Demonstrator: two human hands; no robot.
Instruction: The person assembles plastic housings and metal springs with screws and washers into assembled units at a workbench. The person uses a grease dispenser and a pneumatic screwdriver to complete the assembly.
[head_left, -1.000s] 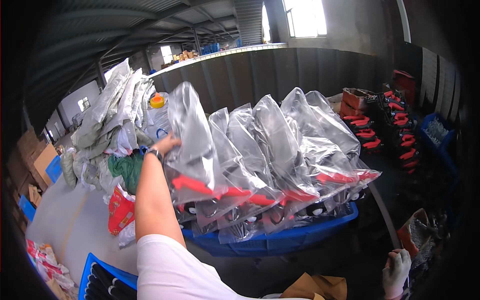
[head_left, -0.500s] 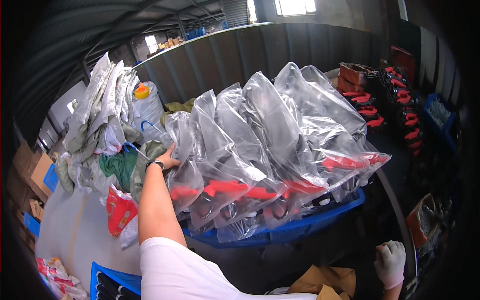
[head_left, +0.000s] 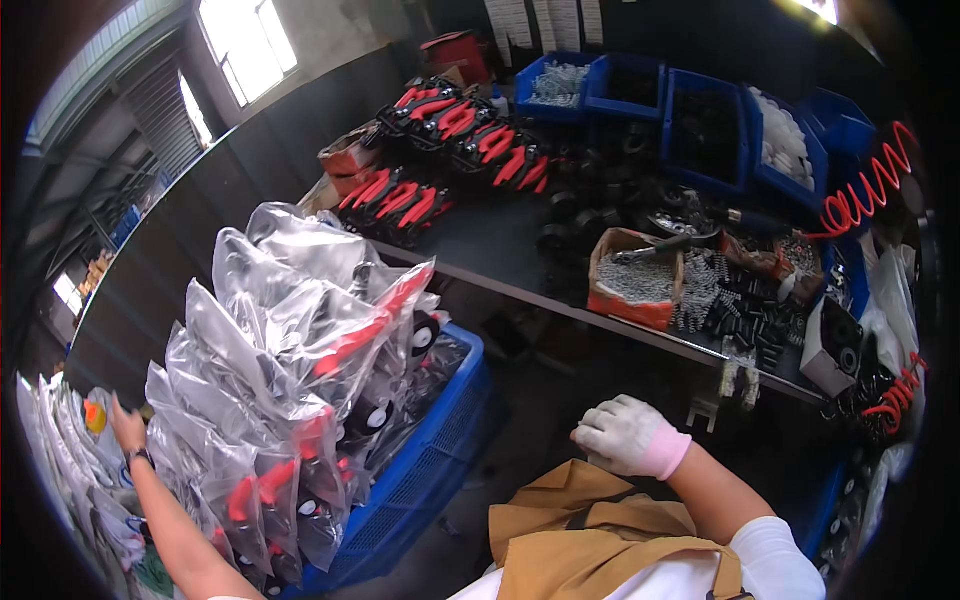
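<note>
My left hand (head_left: 127, 428), bare with a dark band at the wrist, is stretched out at the far left with its fingers apart. It is beside the clear plastic bags (head_left: 215, 370), and nothing shows in it. The bags stand packed side by side, with red and black parts and small wheels visible through the film. They fill a blue plastic crate (head_left: 425, 480). In front of my body, my right hand (head_left: 625, 435) wears a white glove with a pink cuff. Its fingers are curled in, and I see nothing in them.
A dark workbench carries red-and-black assemblies (head_left: 490, 140), blue bins (head_left: 705, 130) of small parts and a carton of metal pieces (head_left: 630, 290). Red coiled hoses (head_left: 865, 195) hang at the right. White sacks (head_left: 75, 470) stand at the left, near an orange-yellow cap (head_left: 95, 416).
The view has swung right toward the workbench. My left hand has come off the plastic bag it was touching. My gloved right hand has come up in front of my body.
</note>
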